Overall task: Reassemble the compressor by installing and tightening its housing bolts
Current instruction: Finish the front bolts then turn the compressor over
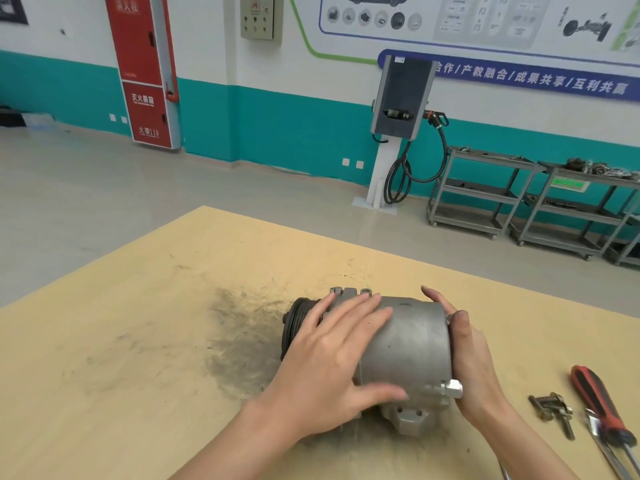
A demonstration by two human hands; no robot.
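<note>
The grey metal compressor lies on its side on the wooden table, its black pulley pointing left. My left hand lies flat over the housing's near left side, fingers straight and spread. My right hand is pressed against the compressor's right end face, fingers pointing up behind the rim. A silver fitting sticks out at the lower right of the housing. A few loose bolts lie on the table to the right, apart from both hands.
A red-and-black handled screwdriver and a metal tool lie at the table's right edge beside the bolts. A dark greasy smear marks the tabletop left of the compressor. Grey shelf carts and a charging post stand by the far wall.
</note>
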